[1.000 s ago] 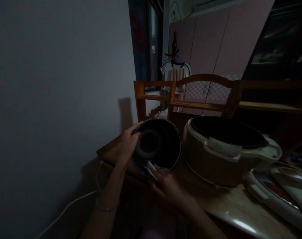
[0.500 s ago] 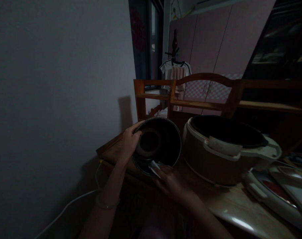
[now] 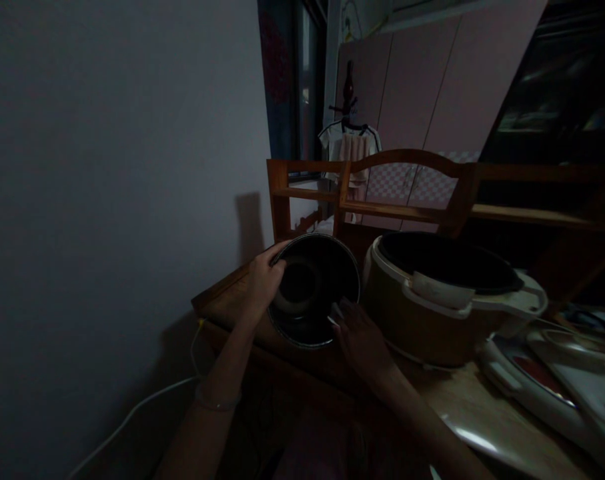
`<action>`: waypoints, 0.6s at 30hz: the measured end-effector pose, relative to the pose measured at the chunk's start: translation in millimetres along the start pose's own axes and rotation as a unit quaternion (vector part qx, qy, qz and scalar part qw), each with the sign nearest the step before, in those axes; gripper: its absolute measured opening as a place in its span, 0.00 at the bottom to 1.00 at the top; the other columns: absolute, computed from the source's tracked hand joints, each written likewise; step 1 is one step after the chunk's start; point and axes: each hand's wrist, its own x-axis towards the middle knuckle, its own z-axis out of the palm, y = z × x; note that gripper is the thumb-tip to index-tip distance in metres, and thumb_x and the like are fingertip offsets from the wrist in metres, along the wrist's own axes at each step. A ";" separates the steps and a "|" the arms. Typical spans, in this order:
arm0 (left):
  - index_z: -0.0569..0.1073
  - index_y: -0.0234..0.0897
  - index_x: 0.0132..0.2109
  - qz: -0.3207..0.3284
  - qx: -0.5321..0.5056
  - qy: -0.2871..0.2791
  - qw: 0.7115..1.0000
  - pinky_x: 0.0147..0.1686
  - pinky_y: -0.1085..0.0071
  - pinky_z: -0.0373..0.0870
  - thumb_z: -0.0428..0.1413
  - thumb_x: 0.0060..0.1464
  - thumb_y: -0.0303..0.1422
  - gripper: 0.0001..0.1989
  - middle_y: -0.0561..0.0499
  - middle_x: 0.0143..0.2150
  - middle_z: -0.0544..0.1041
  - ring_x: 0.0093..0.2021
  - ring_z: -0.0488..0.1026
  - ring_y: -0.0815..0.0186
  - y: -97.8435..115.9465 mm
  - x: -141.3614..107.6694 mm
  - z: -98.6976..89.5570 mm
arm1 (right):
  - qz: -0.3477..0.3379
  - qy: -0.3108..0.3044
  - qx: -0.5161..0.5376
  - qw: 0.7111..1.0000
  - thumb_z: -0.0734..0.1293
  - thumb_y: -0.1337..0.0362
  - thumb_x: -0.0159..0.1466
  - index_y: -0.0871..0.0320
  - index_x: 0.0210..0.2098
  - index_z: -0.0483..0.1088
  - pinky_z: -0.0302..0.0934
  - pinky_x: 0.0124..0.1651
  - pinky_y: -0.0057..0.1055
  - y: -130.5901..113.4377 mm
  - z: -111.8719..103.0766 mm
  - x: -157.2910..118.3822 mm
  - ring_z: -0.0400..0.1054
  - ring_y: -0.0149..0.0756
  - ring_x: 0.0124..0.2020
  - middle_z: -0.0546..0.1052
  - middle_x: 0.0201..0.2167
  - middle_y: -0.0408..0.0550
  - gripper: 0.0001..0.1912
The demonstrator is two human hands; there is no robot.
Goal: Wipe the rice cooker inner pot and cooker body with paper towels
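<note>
A dark, round inner pot (image 3: 317, 293) is tilted on the desk with its mouth facing me. My left hand (image 3: 266, 277) grips its left rim, thumb on the inside and fingers behind. At the pot's lower right rim, my right hand (image 3: 357, 333) is closed on a small white wipe (image 3: 336, 312), which looks like tissue or cloth, against the inner wall. To the right stands a rice cooker body (image 3: 427, 320) with a white rim and a dark, open top. The right fingertips are partly hidden in shadow.
The wooden desk (image 3: 462, 400) carries a pale cooker lid or similar appliance (image 3: 527, 380) at the right. A wooden shelf rail (image 3: 402, 157) runs along the back. The wall (image 3: 132, 167) borders the left side, and a white cable (image 3: 147, 400) hangs below the desk.
My right hand has moved right and slightly up along the pot's rim with the wipe. My left hand keeps its hold, and the view has shifted slightly.
</note>
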 end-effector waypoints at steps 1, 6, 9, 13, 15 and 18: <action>0.78 0.37 0.53 0.001 0.009 0.007 1.000 0.60 0.63 0.69 0.50 0.48 0.22 0.26 0.52 0.51 0.81 0.53 0.76 0.60 -2.0 0.6 -0.6 | 0.010 0.015 0.008 1.000 0.56 0.65 0.73 0.62 0.61 0.68 0.50 0.70 0.51 2.4 2.5 -0.3 0.56 0.46 0.68 0.69 0.63 0.57 0.20; 0.77 0.36 0.54 -0.011 0.012 0.034 0.999 0.61 0.62 0.68 0.51 0.46 0.22 0.27 0.50 0.52 0.80 0.54 0.76 0.59 -30.4 7.5 -10.8 | 0.099 0.096 0.187 0.973 0.53 0.61 0.74 0.53 0.67 0.60 0.47 0.72 0.49 -2.4 2.7 -9.0 0.47 0.40 0.72 0.57 0.70 0.47 0.24; 0.77 0.36 0.54 -0.044 -0.023 0.044 0.998 0.61 0.61 0.67 0.50 0.44 0.22 0.29 0.50 0.52 0.80 0.54 0.75 0.58 -57.9 12.1 -21.8 | 0.197 0.131 0.344 0.909 0.53 0.55 0.74 0.49 0.67 0.60 0.45 0.72 0.48 -18.1 -3.7 -13.3 0.51 0.41 0.71 0.60 0.69 0.43 0.24; 0.78 0.37 0.53 -0.137 -0.081 0.076 0.984 0.59 0.62 0.68 0.51 0.40 0.23 0.30 0.51 0.50 0.80 0.53 0.74 0.57 -88.8 15.3 -36.3 | 0.302 0.141 0.482 0.810 0.52 0.48 0.73 0.54 0.60 0.70 0.53 0.67 0.47 -30.4 2.4 -5.3 0.63 0.45 0.64 0.72 0.60 0.50 0.28; 0.78 0.37 0.53 -0.170 -0.094 0.082 0.977 0.56 0.63 0.69 0.52 0.38 0.24 0.31 0.51 0.48 0.80 0.52 0.75 0.58 -98.7 15.9 -41.6 | 0.340 0.139 0.505 0.781 0.53 0.44 0.71 0.58 0.55 0.74 0.61 0.61 0.47 -28.7 14.3 4.6 0.70 0.50 0.57 0.78 0.52 0.55 0.31; 0.77 0.35 0.53 -0.201 -0.105 0.075 0.971 0.49 0.65 0.72 0.52 0.36 0.25 0.32 0.51 0.43 0.81 0.48 0.75 0.58 -107.8 17.4 -46.2 | 0.335 0.150 0.518 0.773 0.55 0.41 0.68 0.59 0.53 0.75 0.66 0.54 0.46 -24.4 35.7 23.5 0.74 0.51 0.51 0.81 0.44 0.55 0.33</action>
